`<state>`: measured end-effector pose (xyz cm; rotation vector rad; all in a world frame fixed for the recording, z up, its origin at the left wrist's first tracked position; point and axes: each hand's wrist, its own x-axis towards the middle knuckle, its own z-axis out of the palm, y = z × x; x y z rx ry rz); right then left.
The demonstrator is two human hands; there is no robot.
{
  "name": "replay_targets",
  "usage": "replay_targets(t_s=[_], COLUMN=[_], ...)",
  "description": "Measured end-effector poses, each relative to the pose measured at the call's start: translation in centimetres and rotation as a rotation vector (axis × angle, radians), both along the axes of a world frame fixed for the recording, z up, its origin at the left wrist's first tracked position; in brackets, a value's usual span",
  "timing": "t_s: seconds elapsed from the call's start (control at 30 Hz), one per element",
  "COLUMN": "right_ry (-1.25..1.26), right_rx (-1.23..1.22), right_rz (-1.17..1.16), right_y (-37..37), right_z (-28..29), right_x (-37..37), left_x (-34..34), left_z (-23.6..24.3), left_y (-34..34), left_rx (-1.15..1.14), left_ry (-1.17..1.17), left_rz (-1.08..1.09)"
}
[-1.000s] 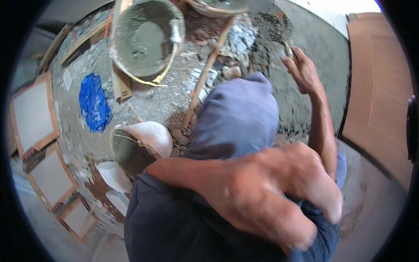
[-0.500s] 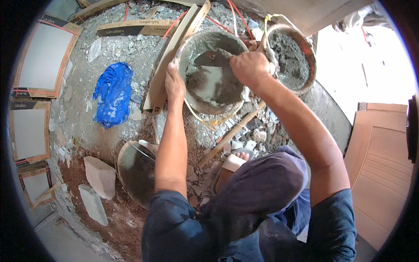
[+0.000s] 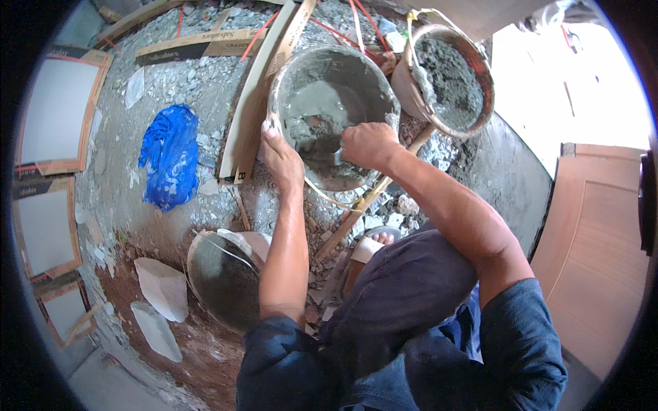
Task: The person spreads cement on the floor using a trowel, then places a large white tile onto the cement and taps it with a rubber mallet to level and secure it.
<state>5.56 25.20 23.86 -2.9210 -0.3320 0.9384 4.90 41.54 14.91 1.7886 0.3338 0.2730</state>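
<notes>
My left hand [image 3: 282, 156] grips the left rim of a large round bucket [image 3: 279, 82], thumb along its edge. Inside lies wet grey cement mix [image 3: 317, 103], runny and shiny at the far side and thicker nearer me. My right hand [image 3: 370, 145] is closed in a fist over the near right part of this bucket, low by the mix. Whatever the fist holds is hidden by the fingers and the mix. Just to the right, a second bucket [image 3: 404, 92] holds thick, lumpy grey mortar [image 3: 449, 82].
A wooden pole [image 3: 343, 229] lies below the buckets, and boards [image 3: 253, 103] lie to their left. Farther left is a crumpled blue plastic sheet [image 3: 170, 157] on rubble. Another bucket [image 3: 219, 274] lies near my left forearm, by broken slabs [image 3: 162, 289]. A wooden door panel [image 3: 596, 253] is at right.
My right fist has moved from the bucket's far right rim down and toward me, over the mix. The mix has shifted, with its shiny part now at the far side. My left hand keeps the rim.
</notes>
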Motion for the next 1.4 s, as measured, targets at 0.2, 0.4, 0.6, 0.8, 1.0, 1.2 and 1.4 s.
replay_targets(t_s=[0.2,0.4,0.6,0.8,1.0,1.2,1.4], right_ry=[0.139,0.069,-0.026,0.034,-0.104,-0.446,-0.373], right_rx=[0.245,0.593,0.848,0.89,0.61,-0.229,-0.261], right_rz=[-0.098,-0.37,-0.462,-0.785,-1.393,-1.312,-1.326], right_y=[-3.8,-7.2,-11.1,-19.7,-29.2,-35.5,-37.3], right_z=[-1.0,-1.4,1.2,4.3,2.3,-4.6,-5.0], right_x=[-3.9,-8.6,-12.2,-21.8,-33.3,-35.9,-37.7], left_x=[-5.5,-6.7,-4.8,-5.6,-12.7,-12.0,-8.5], left_z=[0.3,1.1,0.7,1.3,4.0,-6.8,-13.5], left_y=[-3.6,-5.0,-1.4,-0.5,-8.1,-22.7,-27.3], left_rx=[0.219,0.069,0.233,0.549,0.227,0.588,0.881], left_ry=[-0.045,-0.076,0.124,-0.106,-0.429,-0.316,-0.253], left_rz=[0.11,0.176,0.251,0.269,-1.067,-1.148,-1.007])
